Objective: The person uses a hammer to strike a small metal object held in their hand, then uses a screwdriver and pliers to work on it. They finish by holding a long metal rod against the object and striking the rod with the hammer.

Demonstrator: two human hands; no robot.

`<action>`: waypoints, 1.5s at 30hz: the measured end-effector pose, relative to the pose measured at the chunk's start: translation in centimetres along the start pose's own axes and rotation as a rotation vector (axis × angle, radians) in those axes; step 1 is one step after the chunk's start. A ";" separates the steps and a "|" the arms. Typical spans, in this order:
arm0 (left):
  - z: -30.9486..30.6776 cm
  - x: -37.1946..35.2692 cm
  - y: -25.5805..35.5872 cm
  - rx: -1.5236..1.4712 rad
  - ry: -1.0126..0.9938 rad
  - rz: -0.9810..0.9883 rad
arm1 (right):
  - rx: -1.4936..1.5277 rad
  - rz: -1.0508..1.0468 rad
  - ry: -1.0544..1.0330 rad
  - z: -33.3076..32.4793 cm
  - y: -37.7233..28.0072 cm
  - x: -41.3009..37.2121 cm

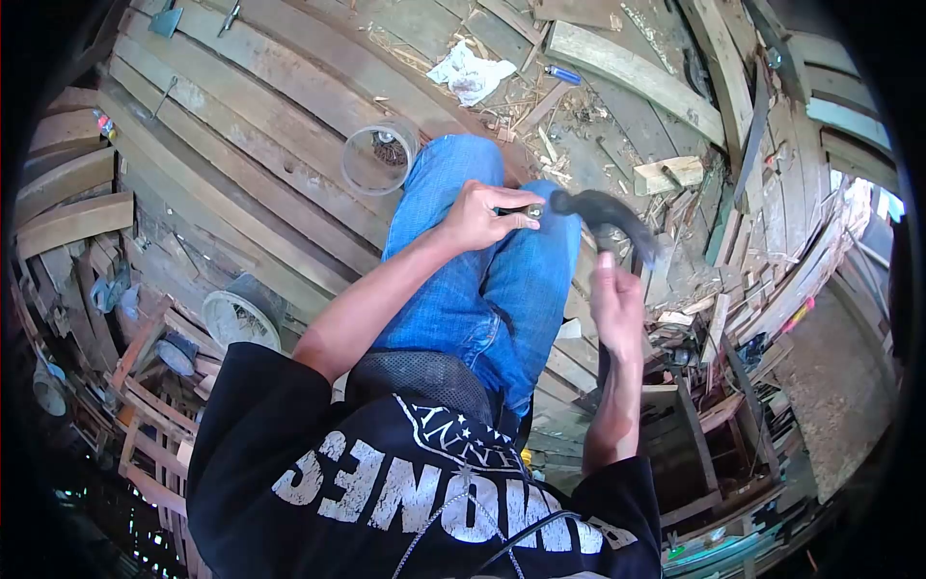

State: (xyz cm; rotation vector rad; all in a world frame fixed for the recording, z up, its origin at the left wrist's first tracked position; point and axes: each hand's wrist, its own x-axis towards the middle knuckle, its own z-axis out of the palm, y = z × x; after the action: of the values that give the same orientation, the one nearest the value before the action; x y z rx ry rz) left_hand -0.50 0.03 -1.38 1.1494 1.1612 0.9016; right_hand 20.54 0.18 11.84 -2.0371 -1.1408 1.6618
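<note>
My right hand [617,304] is wrapped around the handle of a claw hammer [606,214], whose dark head is smeared by motion. The hammer's striking face is close to the fingertips of my left hand [479,216]. Between that thumb and forefinger I pinch a small brass-coloured metal piece [533,210], held over my jeans-covered knee [540,251]; its exact kind cannot be made out. Beside my other knee stands a clear plastic tub [359,174] with small dark bits inside.
Wooden planks [222,125] cover the floor. A white rag [471,73] and a blue-handled tool [562,74] lie ahead among wood shavings. Long boards [637,82] and offcuts [667,175] are strewn at the right. A whitish bucket [241,320] stands at the left.
</note>
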 end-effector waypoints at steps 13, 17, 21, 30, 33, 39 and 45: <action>0.3 0.2 0.0 0.017 0.034 0.046 | -0.154 0.042 -0.162 -0.2 0.6 1.0; 0.3 0.2 0.1 -0.038 0.023 0.010 | -0.111 0.045 -0.222 -0.5 -0.1 1.2; 0.3 0.0 -0.2 -0.023 0.032 0.021 | 0.078 0.163 -0.153 -0.9 -0.7 2.0; 0.3 0.1 -0.4 0.007 0.033 0.023 | -0.048 0.116 -0.186 -0.6 0.8 2.2; 0.2 0.0 0.2 0.005 0.058 0.018 | -0.032 0.131 -0.184 -0.7 0.9 2.3; 0.3 0.2 0.3 -0.017 0.055 0.155 | 0.069 0.131 -0.157 -0.8 1.6 1.6; 0.0 0.4 0.2 -0.134 0.015 0.052 | 0.062 0.070 -0.078 -1.1 2.5 0.4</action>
State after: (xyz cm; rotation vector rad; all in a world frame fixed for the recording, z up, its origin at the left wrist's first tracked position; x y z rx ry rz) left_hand -0.39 0.46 -1.28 1.0698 1.0698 1.0142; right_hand 22.53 -0.88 10.25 -2.0124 -1.0388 1.8014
